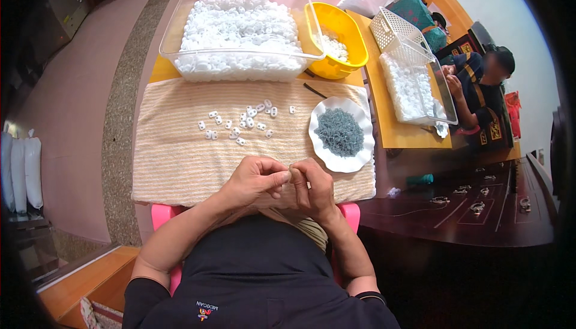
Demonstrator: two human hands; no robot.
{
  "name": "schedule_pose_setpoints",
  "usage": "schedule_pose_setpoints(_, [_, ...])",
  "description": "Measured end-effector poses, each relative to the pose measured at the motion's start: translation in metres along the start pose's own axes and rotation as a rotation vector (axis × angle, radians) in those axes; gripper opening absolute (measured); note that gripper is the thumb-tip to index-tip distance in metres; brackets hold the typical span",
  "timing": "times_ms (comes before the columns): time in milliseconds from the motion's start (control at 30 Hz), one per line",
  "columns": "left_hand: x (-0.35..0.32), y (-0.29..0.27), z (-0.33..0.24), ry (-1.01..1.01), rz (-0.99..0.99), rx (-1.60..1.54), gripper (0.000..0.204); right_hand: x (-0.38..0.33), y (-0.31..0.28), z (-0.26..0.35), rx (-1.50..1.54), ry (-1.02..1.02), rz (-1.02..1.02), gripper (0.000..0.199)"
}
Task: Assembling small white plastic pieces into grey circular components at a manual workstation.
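Close together over the near part of a striped beige towel (174, 173) are my two hands. My left hand (253, 179) is closed in a pinch, thumb against forefinger. My right hand (313, 186) pinches too, its fingertips meeting the left ones. Whatever lies between the fingertips is too small to make out. Beyond my hands, several small white plastic pieces with dark holes (250, 122) lie scattered on the towel. To the right, a white scalloped plate (315, 140) holds a heap of small grey-blue pieces (341, 132).
A clear plastic bin (170, 44) full of white pieces stands at the far side, beside a yellow basin (355, 32). On another table to the right are a second clear bin (443, 92) and a white basket (396, 32); a person (477, 83) sits there. White sacks (33, 173) stand left.
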State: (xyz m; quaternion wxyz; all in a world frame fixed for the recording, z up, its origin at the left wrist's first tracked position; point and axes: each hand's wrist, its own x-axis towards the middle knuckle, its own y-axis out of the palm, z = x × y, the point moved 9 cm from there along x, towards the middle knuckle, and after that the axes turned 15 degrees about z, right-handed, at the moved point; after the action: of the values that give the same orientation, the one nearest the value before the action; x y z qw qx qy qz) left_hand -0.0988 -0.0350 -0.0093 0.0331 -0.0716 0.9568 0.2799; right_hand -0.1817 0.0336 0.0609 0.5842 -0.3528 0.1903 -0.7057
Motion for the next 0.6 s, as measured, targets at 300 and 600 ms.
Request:
schedule_pose_setpoints(300, [-0.001,-0.001,0.002,-0.006,-0.064,-0.081,0.018,-0.003,0.009,-0.018,0.235,0.088,0.012,0.004])
schedule_pose_setpoints(600, [-0.002,-0.005,-0.003,0.036,-0.068,0.053,0.016,-0.002,0.010,-0.025,0.352,0.121,0.106,0.008])
